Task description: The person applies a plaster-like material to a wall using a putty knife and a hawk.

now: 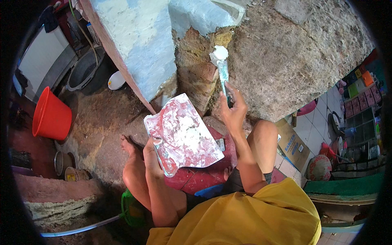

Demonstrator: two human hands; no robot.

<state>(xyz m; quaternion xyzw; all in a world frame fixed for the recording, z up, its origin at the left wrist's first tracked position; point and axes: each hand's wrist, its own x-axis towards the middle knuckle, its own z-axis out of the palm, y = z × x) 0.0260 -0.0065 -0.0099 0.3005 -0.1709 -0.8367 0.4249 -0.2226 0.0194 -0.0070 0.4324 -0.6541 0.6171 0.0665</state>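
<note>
My left hand [151, 158] grips the left edge of a reddish board [208, 157], its thumb over the rim. White putty [185, 128] is smeared thickly over the middle of the board. In my right hand [234, 111] is a putty knife [223, 75], pinched by its handle and pointing up and away from me. A lump of white putty [221, 53] covers the blade's end. That end is at the broken, brownish part of the wall [196, 61], between a pale blue painted surface [136, 41] and rough grey plaster [281, 61]. Whether the blade touches the wall, I cannot tell.
A red bucket [52, 116], a black tub [87, 69] and a white dish [116, 81] stand at the left. A cardboard box [293, 145] lies right of my knee. Farther right are a round basin [319, 167] and a green ledge [343, 188].
</note>
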